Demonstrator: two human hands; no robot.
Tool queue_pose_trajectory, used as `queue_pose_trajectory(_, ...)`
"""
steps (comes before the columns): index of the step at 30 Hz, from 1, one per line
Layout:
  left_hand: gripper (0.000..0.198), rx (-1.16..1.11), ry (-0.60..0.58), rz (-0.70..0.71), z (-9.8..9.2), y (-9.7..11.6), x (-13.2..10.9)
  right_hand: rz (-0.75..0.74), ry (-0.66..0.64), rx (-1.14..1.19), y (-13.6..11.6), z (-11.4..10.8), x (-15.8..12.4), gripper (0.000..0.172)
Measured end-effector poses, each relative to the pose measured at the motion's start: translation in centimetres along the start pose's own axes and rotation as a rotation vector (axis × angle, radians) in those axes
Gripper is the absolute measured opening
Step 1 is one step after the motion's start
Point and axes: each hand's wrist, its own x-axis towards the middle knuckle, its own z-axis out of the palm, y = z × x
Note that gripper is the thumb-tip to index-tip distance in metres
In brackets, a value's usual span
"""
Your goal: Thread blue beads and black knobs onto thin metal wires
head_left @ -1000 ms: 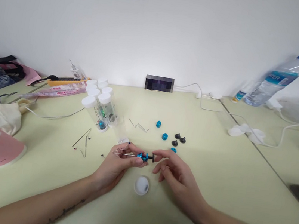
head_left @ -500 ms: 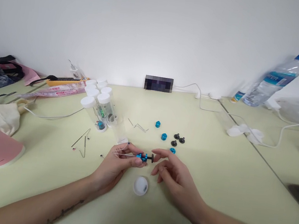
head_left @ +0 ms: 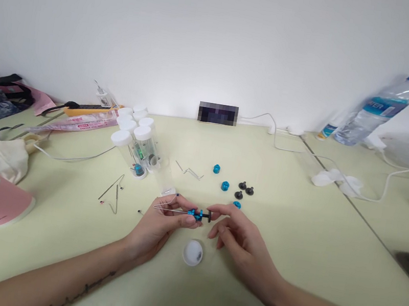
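the left hand (head_left: 150,224)'s fingers pinch a blue fitting (head_left: 195,214) above the counter (head_left: 329,245), its bent wire (head_left: 175,212) and black screw (head_left: 209,216) seemingly joined; the right hand (head_left: 245,237)'s curl loosely, gripping nothing (index at the screw's disc). blue knobs (head_left: 225,186) and black screws (head_left: 238,195) lie loose, apparently unassembled.

One head-worn camera looks down from above the near side of the bench (head_left: 290,249) (fairly close). It faces the wall (head_left: 170,28) behind it.
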Motion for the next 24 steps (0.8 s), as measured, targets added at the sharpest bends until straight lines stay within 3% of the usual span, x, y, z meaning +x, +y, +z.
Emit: queue_pose_trajectory(24, 0.02, 0.006, 0.022, -0.027, 0.16, 0.23, -0.11, 0.022, 0.002, -0.012, 0.09, -0.02, 0.11, 0.035)
